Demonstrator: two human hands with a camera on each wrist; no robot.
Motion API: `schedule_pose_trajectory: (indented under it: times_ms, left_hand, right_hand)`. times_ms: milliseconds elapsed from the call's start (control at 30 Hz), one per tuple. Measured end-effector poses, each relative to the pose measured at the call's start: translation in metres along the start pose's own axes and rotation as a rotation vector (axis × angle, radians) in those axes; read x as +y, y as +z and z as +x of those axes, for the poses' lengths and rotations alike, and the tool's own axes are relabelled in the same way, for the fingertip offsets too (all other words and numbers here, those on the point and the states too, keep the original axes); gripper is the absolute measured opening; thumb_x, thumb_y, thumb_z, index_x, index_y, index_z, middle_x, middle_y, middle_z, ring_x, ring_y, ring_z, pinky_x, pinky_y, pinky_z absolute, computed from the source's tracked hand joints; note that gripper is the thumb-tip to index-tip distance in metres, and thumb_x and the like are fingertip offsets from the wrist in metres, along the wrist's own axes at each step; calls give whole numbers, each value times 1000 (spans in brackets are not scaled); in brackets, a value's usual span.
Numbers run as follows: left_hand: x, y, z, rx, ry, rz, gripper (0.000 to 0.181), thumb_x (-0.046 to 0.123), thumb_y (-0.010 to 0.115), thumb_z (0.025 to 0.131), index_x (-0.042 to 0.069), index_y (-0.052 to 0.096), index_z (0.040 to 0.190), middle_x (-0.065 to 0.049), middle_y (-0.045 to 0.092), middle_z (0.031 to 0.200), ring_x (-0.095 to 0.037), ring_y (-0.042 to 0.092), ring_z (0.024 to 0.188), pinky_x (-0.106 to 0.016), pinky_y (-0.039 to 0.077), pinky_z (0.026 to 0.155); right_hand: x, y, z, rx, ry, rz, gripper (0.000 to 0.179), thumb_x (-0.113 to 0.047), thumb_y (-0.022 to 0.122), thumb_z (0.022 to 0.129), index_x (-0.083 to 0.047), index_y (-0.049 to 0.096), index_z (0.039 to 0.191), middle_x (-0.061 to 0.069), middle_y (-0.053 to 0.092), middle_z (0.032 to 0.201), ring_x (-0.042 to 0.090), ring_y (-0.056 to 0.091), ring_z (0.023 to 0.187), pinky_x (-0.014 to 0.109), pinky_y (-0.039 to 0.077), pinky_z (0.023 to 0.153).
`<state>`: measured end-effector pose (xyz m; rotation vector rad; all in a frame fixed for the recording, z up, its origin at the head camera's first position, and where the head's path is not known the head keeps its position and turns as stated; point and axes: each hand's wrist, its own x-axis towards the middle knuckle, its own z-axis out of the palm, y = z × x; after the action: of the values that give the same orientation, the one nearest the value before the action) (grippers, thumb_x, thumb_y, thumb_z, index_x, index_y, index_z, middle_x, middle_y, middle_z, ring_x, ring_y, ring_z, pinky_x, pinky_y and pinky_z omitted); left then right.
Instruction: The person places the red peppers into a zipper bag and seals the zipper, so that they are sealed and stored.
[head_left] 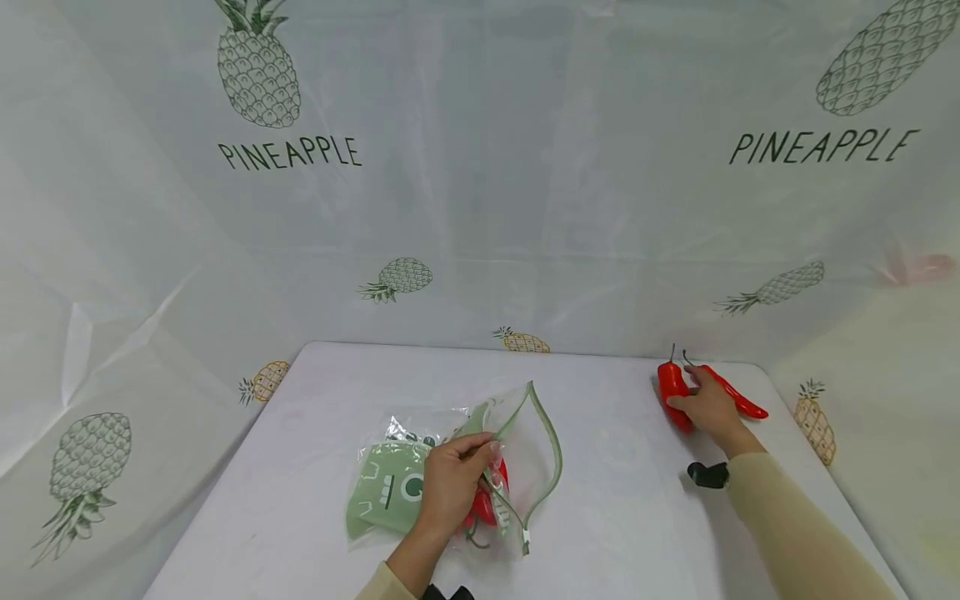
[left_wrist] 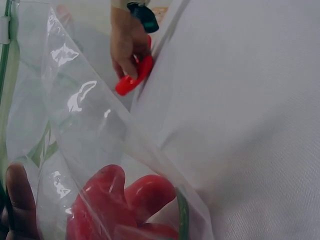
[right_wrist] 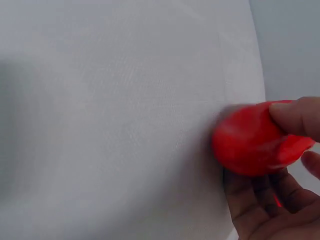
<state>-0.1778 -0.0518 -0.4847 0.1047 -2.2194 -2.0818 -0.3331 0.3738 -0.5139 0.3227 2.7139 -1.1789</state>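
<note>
My left hand pinches the rim of a clear plastic zip bag, whose green-edged mouth gapes toward the right. The bag's left part is green with a printed cartoon face. Red peppers show through the plastic, close up in the left wrist view as well. At the far right of the table, my right hand grips a thick red pepper, thumb on one side and fingers on the other. A slimmer red chili lies right behind that hand, partly covered by it.
The white table has its back edge just beyond the red peppers. Behind it hangs a pale curtain with pineapple prints, also along both sides. A black wrist device sits at the right sleeve.
</note>
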Motion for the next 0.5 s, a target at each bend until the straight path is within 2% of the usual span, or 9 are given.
schedule_pose_trajectory:
  times_ms: [100,167,500]
  left_hand:
    - [0,1,-1,4,-1,5,20,15,80,94,6,81,112,-11,71,82,-12,61,53,-21,55,49]
    - [1,1,-2,10,0,5,20,15,81,94,7,82,111,-11,71,83,-13,60,53,-21,55,49]
    - [3,0,-7,11,21,14,19,17,81,94,8,82,111,-12,71,83,-13,60,54,-21,55,50]
  right_hand:
    - [0,-3,-6,-12,-28,52,102,-19,74,96,-4,4,168,37,15,167,61,24,145,70,51,104]
    - [-1,-4,-11,-12,-45,67,102,-19,74,97,-5,2,168,37,14,167,61,23,145,68,53,103]
    - [0,3,-32,34,-101,108,93,-34,70,102,-5,12,168,38,32,159,57,40,138,54,62,93]
